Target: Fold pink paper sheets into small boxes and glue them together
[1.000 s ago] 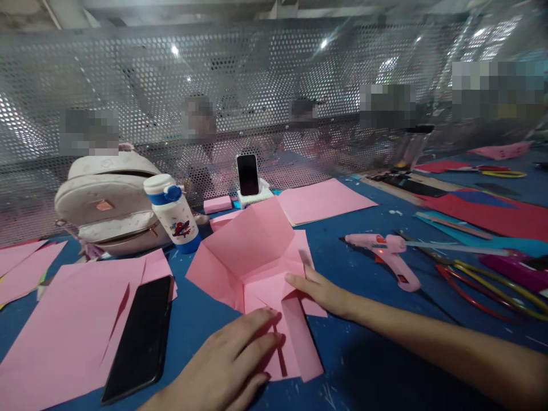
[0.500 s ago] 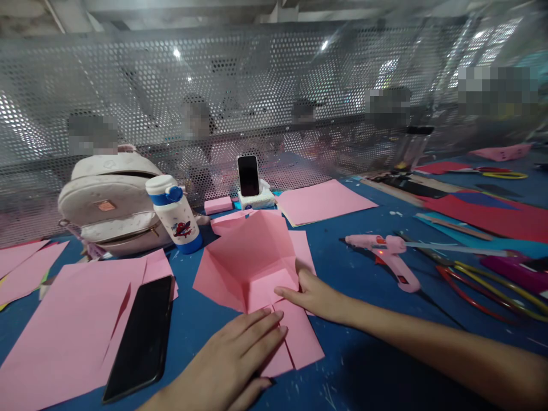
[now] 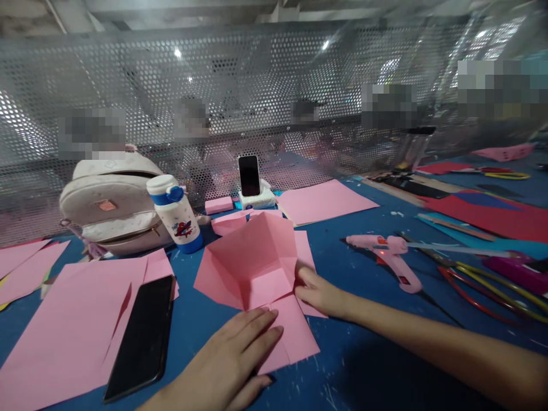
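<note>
Pink paper folded into a half-formed box (image 3: 265, 285) stands on the blue table in front of me, its far and side walls raised and its near flap lying flat. My left hand (image 3: 233, 351) rests on the left part of that near flap, fingers stretched out. At the box's right wall, my right hand (image 3: 317, 291) has its fingers curled and thumb bent against the paper edge; some fingertips are hidden. Another pink sheet (image 3: 306, 251) lies beneath the box on the right. To the right is a pink glue gun (image 3: 387, 254) with a lit red light.
Left of the box are a black phone (image 3: 141, 337), pink sheets (image 3: 72, 319), a bottle (image 3: 177, 220) and a white backpack (image 3: 111, 205). Scissors (image 3: 483, 285) lie at the right. Behind stand a phone (image 3: 249, 176) and a perforated metal screen (image 3: 265, 74), with people beyond.
My right thumb has drawn back from inside the box to its right wall, and the fingers have curled more. The near flap has shifted slightly left. My left hand stays nearly still.
</note>
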`<move>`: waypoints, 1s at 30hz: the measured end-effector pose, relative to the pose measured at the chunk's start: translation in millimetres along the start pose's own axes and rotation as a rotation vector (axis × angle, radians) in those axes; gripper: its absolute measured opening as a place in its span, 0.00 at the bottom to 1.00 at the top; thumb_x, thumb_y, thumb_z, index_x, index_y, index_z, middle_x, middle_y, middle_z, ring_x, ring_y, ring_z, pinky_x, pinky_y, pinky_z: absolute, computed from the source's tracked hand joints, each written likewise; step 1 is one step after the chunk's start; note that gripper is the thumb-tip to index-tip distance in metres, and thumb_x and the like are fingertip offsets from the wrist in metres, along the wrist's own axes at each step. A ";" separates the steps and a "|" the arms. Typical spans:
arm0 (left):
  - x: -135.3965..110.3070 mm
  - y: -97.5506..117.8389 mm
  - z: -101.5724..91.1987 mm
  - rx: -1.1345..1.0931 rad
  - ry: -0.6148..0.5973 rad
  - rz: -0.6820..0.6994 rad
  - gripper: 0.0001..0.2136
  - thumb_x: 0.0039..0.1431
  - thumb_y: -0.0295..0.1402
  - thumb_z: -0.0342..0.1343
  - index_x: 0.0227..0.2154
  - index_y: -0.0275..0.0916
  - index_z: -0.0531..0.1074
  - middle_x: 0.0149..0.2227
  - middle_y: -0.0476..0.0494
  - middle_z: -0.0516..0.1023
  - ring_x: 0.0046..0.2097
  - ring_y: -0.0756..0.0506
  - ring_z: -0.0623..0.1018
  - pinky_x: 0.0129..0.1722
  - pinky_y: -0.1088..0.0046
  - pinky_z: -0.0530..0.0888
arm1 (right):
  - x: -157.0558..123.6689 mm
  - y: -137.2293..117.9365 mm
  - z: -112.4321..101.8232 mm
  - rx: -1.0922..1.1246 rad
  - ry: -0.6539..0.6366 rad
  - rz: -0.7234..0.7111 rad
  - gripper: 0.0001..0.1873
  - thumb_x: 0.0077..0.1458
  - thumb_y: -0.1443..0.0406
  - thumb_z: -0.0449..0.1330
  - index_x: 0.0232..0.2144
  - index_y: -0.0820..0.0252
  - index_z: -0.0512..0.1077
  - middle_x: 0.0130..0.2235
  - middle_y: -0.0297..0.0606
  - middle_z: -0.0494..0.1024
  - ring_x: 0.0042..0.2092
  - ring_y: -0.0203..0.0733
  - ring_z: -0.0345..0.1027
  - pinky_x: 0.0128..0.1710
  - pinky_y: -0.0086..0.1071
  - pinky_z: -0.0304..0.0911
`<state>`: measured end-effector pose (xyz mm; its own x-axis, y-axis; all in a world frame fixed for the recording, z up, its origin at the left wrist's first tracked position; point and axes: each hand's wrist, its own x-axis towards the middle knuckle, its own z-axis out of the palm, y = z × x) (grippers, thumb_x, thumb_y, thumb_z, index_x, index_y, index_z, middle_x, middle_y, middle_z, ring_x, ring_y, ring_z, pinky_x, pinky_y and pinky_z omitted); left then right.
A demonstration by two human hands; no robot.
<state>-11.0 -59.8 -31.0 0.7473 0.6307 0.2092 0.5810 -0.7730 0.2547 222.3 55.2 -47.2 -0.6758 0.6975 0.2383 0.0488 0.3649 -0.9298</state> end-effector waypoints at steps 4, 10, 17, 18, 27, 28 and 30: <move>-0.5 0.1 0.0 0.020 -0.011 -0.004 0.28 0.70 0.40 0.48 0.68 0.39 0.52 0.67 0.35 0.62 0.67 0.39 0.65 0.63 0.58 0.67 | 0.5 6.6 2.8 -0.022 0.059 0.020 0.30 0.52 0.72 0.55 0.58 0.58 0.65 0.55 0.44 0.74 0.58 0.50 0.67 0.56 0.48 0.67; -4.2 0.2 2.3 0.008 0.035 -0.056 0.29 0.69 0.42 0.48 0.68 0.39 0.50 0.67 0.32 0.61 0.66 0.38 0.65 0.61 0.58 0.69 | 3.0 5.1 3.0 0.002 0.048 -0.039 0.31 0.56 0.70 0.56 0.62 0.57 0.60 0.59 0.46 0.70 0.57 0.47 0.69 0.55 0.45 0.69; -10.0 -7.3 18.8 -0.004 0.163 -0.066 0.28 0.71 0.42 0.44 0.69 0.39 0.48 0.71 0.31 0.49 0.68 0.35 0.60 0.59 0.56 0.71 | 4.7 9.9 2.2 0.053 0.091 -0.036 0.36 0.53 0.73 0.53 0.65 0.57 0.57 0.63 0.45 0.66 0.65 0.49 0.59 0.63 0.48 0.59; -10.4 -8.0 20.5 -0.003 0.163 -0.080 0.28 0.71 0.42 0.44 0.69 0.40 0.48 0.71 0.32 0.48 0.68 0.35 0.60 0.60 0.56 0.71 | 4.7 11.8 1.9 0.049 0.095 -0.051 0.38 0.51 0.74 0.52 0.65 0.57 0.58 0.64 0.44 0.66 0.67 0.49 0.56 0.65 0.48 0.56; -8.0 -6.5 15.2 -0.001 0.123 -0.092 0.31 0.71 0.43 0.43 0.70 0.38 0.42 0.71 0.34 0.50 0.68 0.36 0.60 0.62 0.56 0.69 | 4.9 -2.1 5.8 -0.052 0.066 -0.117 0.37 0.56 0.73 0.56 0.66 0.54 0.55 0.64 0.46 0.65 0.62 0.48 0.64 0.59 0.43 0.67; -7.5 -6.2 13.6 0.009 0.121 -0.097 0.31 0.71 0.43 0.43 0.70 0.38 0.41 0.71 0.34 0.51 0.68 0.36 0.60 0.62 0.56 0.69 | 4.8 -4.4 6.3 -0.060 0.062 -0.123 0.37 0.56 0.71 0.57 0.66 0.54 0.54 0.64 0.46 0.65 0.61 0.48 0.65 0.58 0.42 0.67; -6.5 -5.9 10.5 0.025 0.117 -0.101 0.31 0.70 0.44 0.44 0.70 0.39 0.42 0.71 0.35 0.51 0.68 0.36 0.61 0.60 0.57 0.71 | 4.4 -5.5 7.0 -0.051 0.053 -0.133 0.37 0.58 0.69 0.59 0.66 0.51 0.53 0.65 0.45 0.64 0.61 0.46 0.66 0.59 0.42 0.67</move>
<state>-15.9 -60.1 -43.9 0.6430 0.7076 0.2930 0.6599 -0.7060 0.2568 214.0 51.9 -43.0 -0.6388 0.6723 0.3740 -0.0001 0.4861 -0.8739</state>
